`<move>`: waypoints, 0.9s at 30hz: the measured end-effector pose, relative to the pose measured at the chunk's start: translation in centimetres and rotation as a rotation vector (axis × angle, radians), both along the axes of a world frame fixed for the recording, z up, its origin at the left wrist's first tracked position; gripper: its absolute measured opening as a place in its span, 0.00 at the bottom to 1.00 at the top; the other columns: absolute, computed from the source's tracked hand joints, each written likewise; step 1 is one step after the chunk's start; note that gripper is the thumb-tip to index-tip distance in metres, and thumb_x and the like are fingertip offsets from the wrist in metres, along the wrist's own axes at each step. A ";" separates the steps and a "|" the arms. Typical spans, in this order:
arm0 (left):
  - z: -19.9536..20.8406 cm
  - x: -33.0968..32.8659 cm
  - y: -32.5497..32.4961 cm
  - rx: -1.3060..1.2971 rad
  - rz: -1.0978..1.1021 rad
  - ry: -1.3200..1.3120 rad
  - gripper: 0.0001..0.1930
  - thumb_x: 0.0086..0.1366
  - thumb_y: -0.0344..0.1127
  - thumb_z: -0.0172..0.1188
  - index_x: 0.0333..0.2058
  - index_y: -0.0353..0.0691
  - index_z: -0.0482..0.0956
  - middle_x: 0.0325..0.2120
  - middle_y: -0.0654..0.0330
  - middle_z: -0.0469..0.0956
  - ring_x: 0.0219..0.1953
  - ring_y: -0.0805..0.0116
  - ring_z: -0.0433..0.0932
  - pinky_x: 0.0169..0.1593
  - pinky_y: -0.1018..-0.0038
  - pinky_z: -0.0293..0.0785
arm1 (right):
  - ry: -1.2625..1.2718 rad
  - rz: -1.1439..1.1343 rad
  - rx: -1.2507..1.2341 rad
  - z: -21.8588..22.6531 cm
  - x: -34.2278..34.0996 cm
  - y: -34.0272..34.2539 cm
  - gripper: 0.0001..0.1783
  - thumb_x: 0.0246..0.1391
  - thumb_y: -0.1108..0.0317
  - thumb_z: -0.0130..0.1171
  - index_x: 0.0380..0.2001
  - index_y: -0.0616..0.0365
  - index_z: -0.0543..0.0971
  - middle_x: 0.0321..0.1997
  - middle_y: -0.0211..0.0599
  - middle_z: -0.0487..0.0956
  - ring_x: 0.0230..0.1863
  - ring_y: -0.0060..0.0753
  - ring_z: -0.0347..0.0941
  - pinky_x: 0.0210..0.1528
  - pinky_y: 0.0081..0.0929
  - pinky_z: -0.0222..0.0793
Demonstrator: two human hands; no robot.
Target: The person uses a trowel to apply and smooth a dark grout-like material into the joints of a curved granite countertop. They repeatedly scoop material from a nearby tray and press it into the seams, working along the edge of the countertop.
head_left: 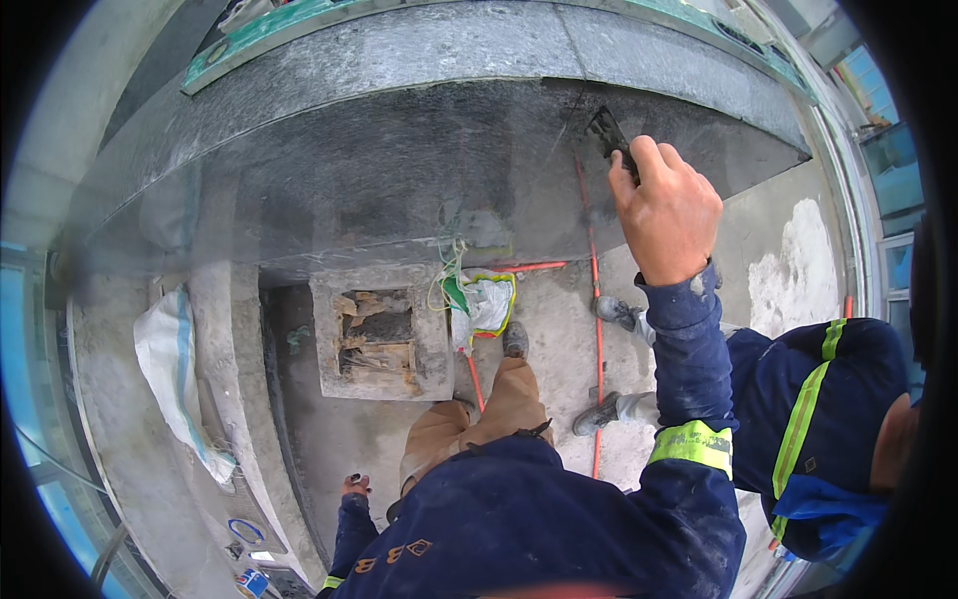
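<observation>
My right hand (667, 205) is stretched forward and closed round a dark, smeared scraper (607, 135). The scraper's blade lies at the dark grey concrete face (399, 160) of a long ledge, close to a vertical joint line. Around the blade the surface looks darker than the lighter grey top band (399, 60). Low at my left side hangs my left hand (355, 485), its fingers curled. Something small and dark shows at those fingers, too small to name.
A co-worker in a dark jacket (798, 399) stands close at my right. Orange pipes (596, 349) run over the floor. Near my feet are a square concrete block (384, 387) with a recess and a white bag (489, 302). A white sack (168, 349) lies at left.
</observation>
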State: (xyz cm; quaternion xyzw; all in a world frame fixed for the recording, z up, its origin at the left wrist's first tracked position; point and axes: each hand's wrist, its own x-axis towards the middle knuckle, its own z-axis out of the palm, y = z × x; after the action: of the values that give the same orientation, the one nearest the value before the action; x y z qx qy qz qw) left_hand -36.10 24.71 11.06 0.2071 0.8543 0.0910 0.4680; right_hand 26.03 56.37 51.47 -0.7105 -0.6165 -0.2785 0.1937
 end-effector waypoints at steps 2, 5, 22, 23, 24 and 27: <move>0.0 0.0 0.1 -0.041 -0.020 0.006 0.19 0.56 0.34 0.67 0.43 0.33 0.73 0.32 0.52 0.76 0.24 0.64 0.74 0.24 0.70 0.75 | -0.001 0.052 0.018 0.1 -0.4 0.2 0.08 0.48 0.63 0.61 0.25 0.50 0.72 0.21 0.32 0.73 0.24 0.37 0.75 0.26 0.33 0.68; -0.1 -0.1 -0.2 -0.008 0.024 -0.020 0.19 0.56 0.34 0.67 0.43 0.34 0.73 0.33 0.53 0.75 0.25 0.65 0.75 0.24 0.70 0.75 | -0.015 0.096 0.047 -0.1 -0.8 1.5 0.09 0.49 0.62 0.62 0.25 0.51 0.73 0.21 0.33 0.73 0.23 0.41 0.74 0.25 0.34 0.68; -13.0 -2.6 3.4 0.048 0.001 -0.204 0.18 0.56 0.35 0.65 0.42 0.32 0.72 0.34 0.51 0.76 0.28 0.60 0.77 0.24 0.64 0.76 | 0.753 -0.541 -1.762 -39.8 -2.4 -44.1 0.34 0.34 0.34 0.66 0.32 0.55 0.84 0.34 0.43 0.83 0.35 0.38 0.79 0.41 0.37 0.75; -13.4 -2.7 4.9 0.047 -0.065 -0.188 0.18 0.57 0.36 0.65 0.43 0.35 0.73 0.33 0.52 0.77 0.27 0.60 0.78 0.25 0.64 0.76 | 0.899 -0.643 -1.917 -40.8 -4.1 -46.6 0.34 0.35 0.32 0.65 0.31 0.52 0.85 0.33 0.36 0.83 0.32 0.35 0.77 0.38 0.37 0.73; -13.5 -2.9 6.0 0.044 -0.133 -0.174 0.17 0.58 0.37 0.64 0.43 0.37 0.74 0.32 0.52 0.78 0.26 0.60 0.79 0.26 0.64 0.77 | 0.943 -0.663 -1.927 -41.6 -3.9 -47.8 0.32 0.39 0.32 0.64 0.31 0.52 0.84 0.31 0.34 0.82 0.29 0.33 0.76 0.37 0.35 0.72; -18.0 0.7 4.1 0.563 -0.562 -0.099 0.15 0.58 0.37 0.65 0.41 0.39 0.75 0.30 0.54 0.79 0.28 0.62 0.78 0.28 0.63 0.77 | 0.964 -0.680 -1.985 -46.6 7.3 -54.0 0.26 0.50 0.38 0.59 0.27 0.53 0.82 0.24 0.33 0.79 0.21 0.28 0.72 0.31 0.34 0.70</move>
State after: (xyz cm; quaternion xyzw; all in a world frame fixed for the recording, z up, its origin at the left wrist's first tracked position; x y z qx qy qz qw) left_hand -35.36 28.77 -6.97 0.5482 0.6825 0.1997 0.4402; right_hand 33.32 2.38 4.84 -0.7120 -0.2027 0.5912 -0.3200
